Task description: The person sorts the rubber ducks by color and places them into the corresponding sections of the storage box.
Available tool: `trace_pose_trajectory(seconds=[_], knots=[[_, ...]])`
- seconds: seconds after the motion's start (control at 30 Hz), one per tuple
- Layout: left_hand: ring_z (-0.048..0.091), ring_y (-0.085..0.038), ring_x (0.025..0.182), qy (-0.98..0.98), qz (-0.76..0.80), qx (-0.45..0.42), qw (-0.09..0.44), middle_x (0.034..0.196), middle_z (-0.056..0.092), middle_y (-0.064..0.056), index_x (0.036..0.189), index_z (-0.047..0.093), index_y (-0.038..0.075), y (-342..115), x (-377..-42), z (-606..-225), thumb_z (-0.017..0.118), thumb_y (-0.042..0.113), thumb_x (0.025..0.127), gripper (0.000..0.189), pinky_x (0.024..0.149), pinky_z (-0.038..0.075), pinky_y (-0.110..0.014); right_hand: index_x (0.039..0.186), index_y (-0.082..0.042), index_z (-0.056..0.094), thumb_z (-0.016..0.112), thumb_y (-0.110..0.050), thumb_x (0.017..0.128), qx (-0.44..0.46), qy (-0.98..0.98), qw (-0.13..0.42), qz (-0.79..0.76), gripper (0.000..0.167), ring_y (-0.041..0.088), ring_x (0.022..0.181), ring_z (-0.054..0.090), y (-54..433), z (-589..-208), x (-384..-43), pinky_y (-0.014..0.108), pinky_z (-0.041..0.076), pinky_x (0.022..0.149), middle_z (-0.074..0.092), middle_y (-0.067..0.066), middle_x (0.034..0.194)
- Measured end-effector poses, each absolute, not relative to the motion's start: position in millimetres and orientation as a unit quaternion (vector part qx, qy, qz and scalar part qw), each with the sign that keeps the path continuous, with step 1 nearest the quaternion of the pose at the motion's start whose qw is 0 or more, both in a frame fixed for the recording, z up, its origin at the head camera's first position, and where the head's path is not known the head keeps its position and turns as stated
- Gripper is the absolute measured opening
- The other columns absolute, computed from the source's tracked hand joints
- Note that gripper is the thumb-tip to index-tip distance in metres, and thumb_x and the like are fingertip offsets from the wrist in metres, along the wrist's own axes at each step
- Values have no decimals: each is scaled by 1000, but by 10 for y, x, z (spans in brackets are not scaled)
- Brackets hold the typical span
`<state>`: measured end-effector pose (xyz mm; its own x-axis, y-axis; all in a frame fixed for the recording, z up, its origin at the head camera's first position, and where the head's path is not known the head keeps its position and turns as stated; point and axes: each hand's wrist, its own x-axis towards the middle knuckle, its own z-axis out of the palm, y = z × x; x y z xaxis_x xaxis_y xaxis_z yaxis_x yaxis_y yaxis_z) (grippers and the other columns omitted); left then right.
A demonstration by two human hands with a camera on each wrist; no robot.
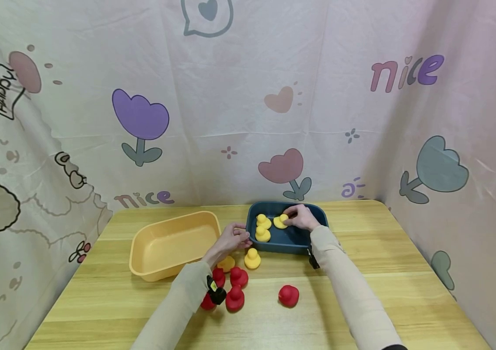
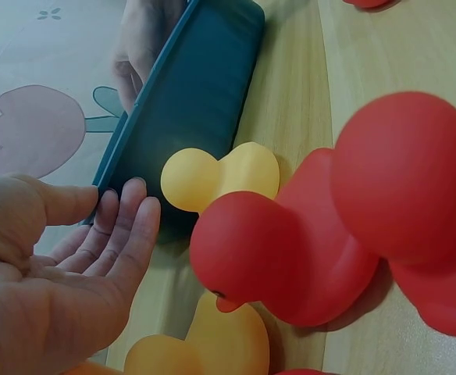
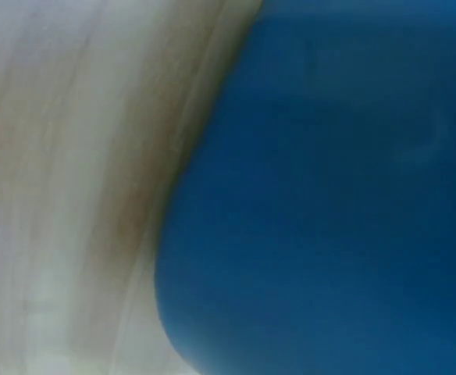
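Note:
My right hand (image 1: 302, 217) reaches into a dark blue bin (image 1: 280, 248) and pinches a yellow rubber duck (image 1: 279, 222) near its floor. Two other yellow ducks (image 1: 262, 235) sit at the bin's left side. At the bin's left front corner, my left hand (image 1: 232, 238) holds the rim between thumb and fingers; the left wrist view shows the thumb (image 2: 72, 205) at the rim and the fingers by the outer wall. A yellow duck (image 1: 252, 259) stands just in front of the bin. The right wrist view has only the blue wall (image 3: 314, 203); that hand is hidden there.
A yellow-orange bin (image 1: 140, 253) stands on the left of the wooden table (image 1: 362, 282); nothing shows inside it. Several red ducks (image 1: 235, 298) cluster near the left forearm, beside another yellow duck (image 1: 226, 264). One red duck (image 1: 289, 296) sits apart, right of them. A printed curtain (image 1: 230, 97) hangs behind.

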<state>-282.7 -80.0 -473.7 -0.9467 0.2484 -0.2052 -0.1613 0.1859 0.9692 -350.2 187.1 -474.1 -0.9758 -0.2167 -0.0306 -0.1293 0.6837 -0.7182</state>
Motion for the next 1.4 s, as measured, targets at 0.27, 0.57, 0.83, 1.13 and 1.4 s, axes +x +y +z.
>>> trace_pose_trajectory(seconds=[0.27, 0.57, 0.83, 1.13, 1.4], knots=[[69, -18, 81, 754, 637, 24, 157, 109, 63, -24, 133, 44, -7, -789, -2827, -4737, 55, 2, 101, 35, 90, 64, -38, 121, 9, 66, 74, -6, 89, -119, 909, 48, -396, 37, 36, 103, 68, 1902, -4663, -3458, 44, 60, 95, 69, 26, 117], [69, -19, 83, 755, 636, 20, 157, 107, 64, -21, 135, 43, -6, -790, -2833, -4736, 55, 3, 102, 37, 95, 62, -44, 126, 10, 63, 71, -7, 92, -140, 900, 38, -410, 39, 37, 104, 66, 1920, -4572, -3373, 44, 61, 92, 67, 27, 118], [70, -22, 86, 758, 633, 25, 158, 112, 63, -25, 135, 43, -7, -796, -2832, -4745, 56, 4, 102, 37, 94, 62, -42, 125, 10, 63, 71, -6, 92, -154, 891, 15, -426, 38, 36, 103, 67, 1949, -4535, -3275, 43, 61, 89, 67, 28, 119], [70, -29, 93, 760, 629, 19, 163, 116, 62, -25, 137, 42, -6, -793, -2824, -4736, 55, 4, 102, 39, 95, 62, -42, 123, 8, 65, 73, -8, 90, -164, 882, -15, -442, 37, 35, 102, 68, 1965, -4511, -3123, 42, 62, 89, 67, 26, 121], [70, -21, 86, 758, 632, 18, 160, 111, 62, -24, 136, 42, -8, -787, -2825, -4712, 55, 2, 102, 38, 94, 62, -43, 120, 4, 67, 73, -5, 91, -197, 848, -44, -491, 31, 30, 97, 69, 1901, -4438, -2848, 38, 63, 91, 70, 24, 115]])
